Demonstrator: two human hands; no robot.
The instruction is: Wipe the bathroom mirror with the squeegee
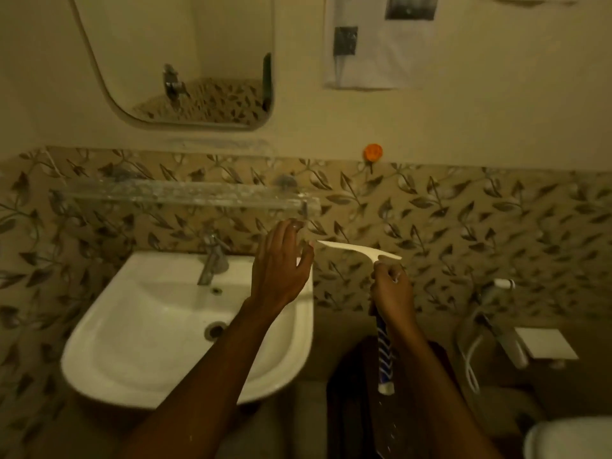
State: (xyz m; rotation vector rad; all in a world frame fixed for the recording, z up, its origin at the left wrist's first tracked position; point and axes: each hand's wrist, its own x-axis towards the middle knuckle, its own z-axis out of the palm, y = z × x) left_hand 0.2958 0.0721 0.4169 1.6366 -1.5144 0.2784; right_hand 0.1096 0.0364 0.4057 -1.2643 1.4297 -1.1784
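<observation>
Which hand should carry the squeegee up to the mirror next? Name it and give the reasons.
Right. The right hand already grips the squeegee by its handle, blade up, below and to the right of the mirror. The left hand is open and empty over the sink, fingertips near the blade's tip.

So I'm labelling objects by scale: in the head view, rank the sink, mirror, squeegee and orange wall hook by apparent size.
1. Sink
2. Mirror, partly cropped, so unsure against the sink
3. Squeegee
4. Orange wall hook
</observation>
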